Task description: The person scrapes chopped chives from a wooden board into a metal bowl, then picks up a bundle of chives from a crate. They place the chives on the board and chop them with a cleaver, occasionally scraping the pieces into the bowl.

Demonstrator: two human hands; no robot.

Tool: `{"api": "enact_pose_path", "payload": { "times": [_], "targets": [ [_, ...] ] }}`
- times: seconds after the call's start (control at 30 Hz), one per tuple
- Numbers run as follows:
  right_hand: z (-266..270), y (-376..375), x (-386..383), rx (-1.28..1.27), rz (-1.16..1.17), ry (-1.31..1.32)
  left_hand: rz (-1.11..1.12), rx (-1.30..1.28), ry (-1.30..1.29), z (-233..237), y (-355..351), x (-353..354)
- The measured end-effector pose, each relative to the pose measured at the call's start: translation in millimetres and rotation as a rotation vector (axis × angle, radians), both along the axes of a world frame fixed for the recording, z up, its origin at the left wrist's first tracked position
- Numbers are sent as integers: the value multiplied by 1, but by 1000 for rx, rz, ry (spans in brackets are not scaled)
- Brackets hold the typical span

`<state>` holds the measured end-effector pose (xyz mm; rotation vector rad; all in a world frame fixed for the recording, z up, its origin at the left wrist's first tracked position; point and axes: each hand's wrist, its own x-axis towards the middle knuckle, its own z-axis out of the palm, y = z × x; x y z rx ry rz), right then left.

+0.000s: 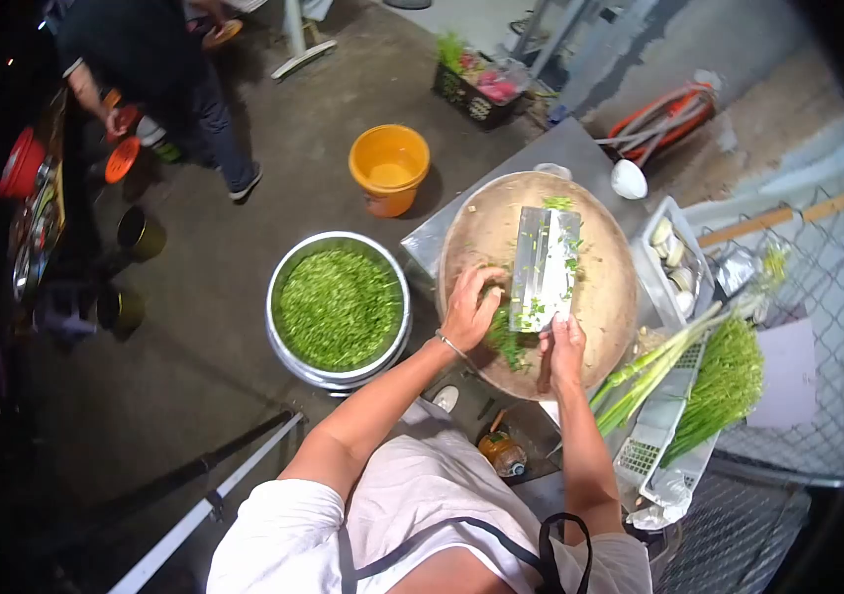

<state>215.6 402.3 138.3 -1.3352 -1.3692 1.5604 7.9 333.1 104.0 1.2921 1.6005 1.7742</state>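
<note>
A round wooden chopping board [605,287] lies on a metal table in front of me. My right hand [565,351] is closed round the handle of a wide cleaver [546,267], whose blade is over the board with bits of chopped green stuck to it. My left hand [471,307] is at the board's left side, left of the blade, fingers curved and apart from the thumb. Chopped greens [509,342] lie below the blade, near my left fingers. To the left stands a steel pot [276,337] full of finely chopped greens [338,307].
Beyond the pot stands an orange bucket [389,183]. At the right are a white tub [674,223], long green stalks [630,381], a bundle of thin greens [719,391] and a white basket [640,455]. Another person [145,59] stands at the far left.
</note>
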Motion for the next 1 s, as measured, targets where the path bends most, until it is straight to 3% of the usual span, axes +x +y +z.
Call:
{"api": "enact_pose_path", "payload": {
  "times": [0.23,0.33,0.4,0.53,0.63,0.67,0.9,1.0],
  "targets": [
    [-20,137,135,-28,-139,-326,289,-243,433,-26,53,-7],
    [-36,211,155,-9,-139,-381,434,-410,541,-19,91,-24],
    [-36,243,145,-14,-112,-393,357,-470,535,-22,107,-32],
    [-12,281,96,30,89,-477,353,-523,640,-13,123,-28],
    [4,293,57,44,242,-470,194,-435,668,-7,132,-29],
    [5,298,47,37,308,-479,183,-347,630,-29,142,-28],
    [10,292,-2,269,823,-556,-7,-403,357,-6,129,-22],
    [22,265,-11,323,964,-602,76,-251,441,-17,105,0]
  ]
}}
